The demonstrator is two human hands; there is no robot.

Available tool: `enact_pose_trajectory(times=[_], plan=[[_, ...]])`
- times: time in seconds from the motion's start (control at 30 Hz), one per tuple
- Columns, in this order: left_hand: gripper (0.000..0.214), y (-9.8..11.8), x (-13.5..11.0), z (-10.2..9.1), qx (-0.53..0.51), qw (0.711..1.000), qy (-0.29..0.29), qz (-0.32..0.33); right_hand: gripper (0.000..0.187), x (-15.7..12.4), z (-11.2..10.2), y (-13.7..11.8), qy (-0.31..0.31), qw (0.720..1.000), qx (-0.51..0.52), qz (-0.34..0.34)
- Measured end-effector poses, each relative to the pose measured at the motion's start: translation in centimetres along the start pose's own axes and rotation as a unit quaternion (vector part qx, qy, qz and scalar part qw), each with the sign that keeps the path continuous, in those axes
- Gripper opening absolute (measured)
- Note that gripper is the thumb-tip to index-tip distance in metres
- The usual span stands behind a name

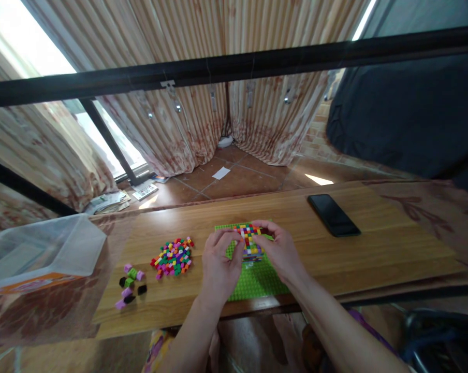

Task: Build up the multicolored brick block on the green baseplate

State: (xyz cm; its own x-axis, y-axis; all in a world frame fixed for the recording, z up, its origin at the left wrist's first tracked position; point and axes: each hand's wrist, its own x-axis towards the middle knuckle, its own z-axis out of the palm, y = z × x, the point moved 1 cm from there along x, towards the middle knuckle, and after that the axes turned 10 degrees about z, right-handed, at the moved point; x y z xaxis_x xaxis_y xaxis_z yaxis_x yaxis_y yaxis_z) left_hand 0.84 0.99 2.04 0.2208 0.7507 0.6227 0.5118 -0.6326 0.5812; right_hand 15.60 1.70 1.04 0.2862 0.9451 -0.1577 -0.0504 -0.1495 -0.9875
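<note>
A block built of many small coloured bricks [251,248] stands on a green studded baseplate [257,282] at the table's near edge. My left hand [221,261] is at the block's left side, thumb and forefinger pinched together by its top. What they pinch, if anything, is too small to make out. My right hand [278,248] curves around the block's right side, with thumb and fingers apart and touching or very close to its top right edge. Left of my left hand lies a pile of loose small bricks [174,257] in mixed colours.
Several larger pink, green and black pieces [129,283] lie at the table's left. A black phone [334,215] rests on the wooden table [393,248] to the right. A clear plastic bin [43,248] stands at far left. A dark bar [234,65] crosses beyond the table, before curtains.
</note>
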Motion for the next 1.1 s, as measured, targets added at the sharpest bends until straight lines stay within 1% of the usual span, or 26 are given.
enact_pose_trajectory(times=[0.17,0.3,0.47,0.67,0.87,0.97,1.1], plan=[[0.009,0.0,-0.1,0.8,0.014,1.0,-0.003,0.004,0.029,0.0,-0.1,0.1,-0.011,1.0,0.002,-0.001],[0.011,-0.1,-0.1,1.3,0.019,1.0,0.008,0.004,0.029,-0.1,-0.1,0.3,-0.014,1.0,0.015,0.008],[0.012,-0.1,-0.1,1.3,0.038,0.999,0.018,0.008,0.028,-0.1,0.0,0.3,-0.007,1.0,0.012,0.008],[0.012,0.0,0.3,1.2,0.065,0.998,0.012,0.014,0.027,0.1,0.0,0.6,-0.004,1.0,0.02,0.004],[0.016,0.0,0.5,1.4,0.039,0.999,0.02,0.001,0.024,0.0,0.1,0.6,0.001,1.0,0.017,0.0],[0.015,-0.2,0.5,1.5,0.011,0.999,0.032,-0.009,0.026,-0.1,0.2,0.5,-0.003,1.0,0.012,0.003],[0.015,-0.3,0.5,1.5,-0.033,0.998,0.043,-0.027,0.029,-0.1,0.4,0.6,0.01,1.0,-0.019,-0.009]])
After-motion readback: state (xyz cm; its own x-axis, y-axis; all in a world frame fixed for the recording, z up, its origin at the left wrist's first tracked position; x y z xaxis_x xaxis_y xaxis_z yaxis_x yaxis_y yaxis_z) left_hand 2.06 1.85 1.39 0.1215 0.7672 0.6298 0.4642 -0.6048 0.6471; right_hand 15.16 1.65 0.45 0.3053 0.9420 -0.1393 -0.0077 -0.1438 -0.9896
